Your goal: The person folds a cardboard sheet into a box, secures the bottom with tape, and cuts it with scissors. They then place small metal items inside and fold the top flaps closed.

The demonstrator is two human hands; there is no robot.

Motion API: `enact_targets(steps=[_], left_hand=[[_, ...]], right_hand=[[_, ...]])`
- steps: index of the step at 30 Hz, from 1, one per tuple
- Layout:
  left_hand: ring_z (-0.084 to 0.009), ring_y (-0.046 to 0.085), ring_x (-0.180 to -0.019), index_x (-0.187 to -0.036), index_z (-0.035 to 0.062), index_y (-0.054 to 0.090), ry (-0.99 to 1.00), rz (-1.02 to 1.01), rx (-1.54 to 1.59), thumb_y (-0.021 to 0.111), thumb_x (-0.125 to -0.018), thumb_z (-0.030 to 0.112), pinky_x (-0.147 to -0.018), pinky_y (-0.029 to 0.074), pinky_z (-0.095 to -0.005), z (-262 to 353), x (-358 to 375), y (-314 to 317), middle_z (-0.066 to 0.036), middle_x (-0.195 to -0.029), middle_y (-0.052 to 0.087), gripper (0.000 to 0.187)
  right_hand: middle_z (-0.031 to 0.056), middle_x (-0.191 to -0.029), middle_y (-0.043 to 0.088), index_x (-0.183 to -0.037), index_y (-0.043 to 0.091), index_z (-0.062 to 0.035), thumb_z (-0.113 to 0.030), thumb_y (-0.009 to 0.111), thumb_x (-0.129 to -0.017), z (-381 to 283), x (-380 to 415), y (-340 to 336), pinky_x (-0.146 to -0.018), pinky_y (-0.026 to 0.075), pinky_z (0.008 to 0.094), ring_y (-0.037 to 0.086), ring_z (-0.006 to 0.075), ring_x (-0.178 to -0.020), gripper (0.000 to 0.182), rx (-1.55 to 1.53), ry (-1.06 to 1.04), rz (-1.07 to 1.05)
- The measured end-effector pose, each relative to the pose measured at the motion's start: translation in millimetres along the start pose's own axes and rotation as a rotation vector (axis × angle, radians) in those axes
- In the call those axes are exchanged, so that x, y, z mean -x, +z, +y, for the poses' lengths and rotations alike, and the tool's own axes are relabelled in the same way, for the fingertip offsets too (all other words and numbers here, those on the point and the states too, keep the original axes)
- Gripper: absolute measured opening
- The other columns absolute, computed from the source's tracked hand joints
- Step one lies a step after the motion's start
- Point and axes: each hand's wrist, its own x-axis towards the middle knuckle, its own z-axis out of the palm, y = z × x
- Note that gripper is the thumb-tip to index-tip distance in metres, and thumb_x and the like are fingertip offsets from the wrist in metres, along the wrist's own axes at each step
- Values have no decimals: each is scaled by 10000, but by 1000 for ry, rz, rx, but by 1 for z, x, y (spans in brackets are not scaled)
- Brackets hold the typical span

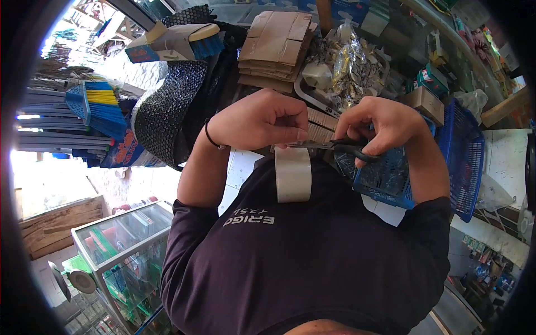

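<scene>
My right hand (382, 125) is closed on the black handles of a pair of scissors (358, 149). The blades point left and reach the fingertips of my left hand (265, 120), which wears a black wrist band. Directly below those fingertips, in front of my dark shirt, is a wide roll of pale packing tape (293, 176). My left thumb and fingers are pinched together at its upper edge, seemingly on the tape's end; the exact grip is partly hidden. A piece of brown cardboard (322, 119) lies behind the scissors.
Flattened cardboard (273, 44) is stacked ahead, beside a white tray (315, 100) of small plastic-wrapped parts. Blue baskets (460, 162) stand at right. Black bubble wrap (167, 109), a brush (176, 42) and brooms (95, 109) are at left, above a glass display case (125, 234).
</scene>
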Motion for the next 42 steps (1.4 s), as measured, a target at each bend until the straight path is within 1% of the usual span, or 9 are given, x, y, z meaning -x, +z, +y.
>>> enact_targets(steps=[3,6,15,18,23,27,30,36,42], left_hand=[[-87,616,-627,-845,7,613,29,-3,-49,642,-864,132,-567,461,-239,1,-1,0,-36,-689,625,130],[-89,608,-622,-843,11,613,27,-4,-59,646,-855,121,-571,456,-245,2,-1,-1,-34,-686,624,116],[-88,588,-618,-847,21,617,-3,1,-52,655,-847,107,-570,443,-248,3,-1,2,-29,-685,622,95],[-87,596,-629,-848,20,617,8,-9,-80,657,-848,111,-575,449,-246,5,-1,2,-29,-688,623,100],[-86,623,-665,-852,15,615,38,-3,-12,655,-856,116,-599,475,-240,-1,-2,4,-24,-698,630,108],[-87,631,-675,-855,11,615,-36,-7,48,650,-863,119,-611,486,-237,2,-2,6,-25,-709,637,114],[-86,631,-672,-859,9,617,-44,-3,47,650,-865,123,-611,486,-233,3,-1,7,-27,-714,641,118],[-79,631,-674,-879,11,624,-62,14,78,651,-870,142,-601,485,-221,-3,-2,11,-25,-720,645,134],[-67,621,-666,-883,13,625,-85,35,74,658,-867,153,-590,485,-213,-1,-3,14,-22,-713,645,145]], right_hand=[[-13,-610,558,-930,668,-2,-151,822,-579,0,1,1,-439,338,214,460,46,-479,411,33,19,15],[-8,-604,565,-927,670,7,-118,817,-593,6,2,3,-437,334,215,459,45,-473,386,-59,20,37],[-8,-590,568,-932,671,11,-132,823,-613,7,4,4,-430,327,214,463,43,-469,381,-73,18,25],[-5,-607,572,-935,673,5,-144,828,-608,4,5,6,-434,332,210,469,48,-468,391,-77,21,7],[-5,-655,568,-934,677,-1,-201,853,-556,-1,8,5,-463,356,207,493,53,-523,463,-16,43,-34],[-9,-673,561,-930,678,2,-230,857,-512,-2,14,5,-487,371,214,495,61,-555,510,72,9,-41],[-8,-678,558,-937,675,4,-205,841,-501,0,23,3,-488,370,218,488,63,-552,511,1,83,-8],[-15,-694,555,-949,671,5,-133,808,-504,11,26,1,-495,367,219,486,51,-573,485,43,184,53],[-21,-718,558,-972,666,-5,-127,811,-513,13,11,2,-513,369,219,469,49,-584,497,73,96,22]])
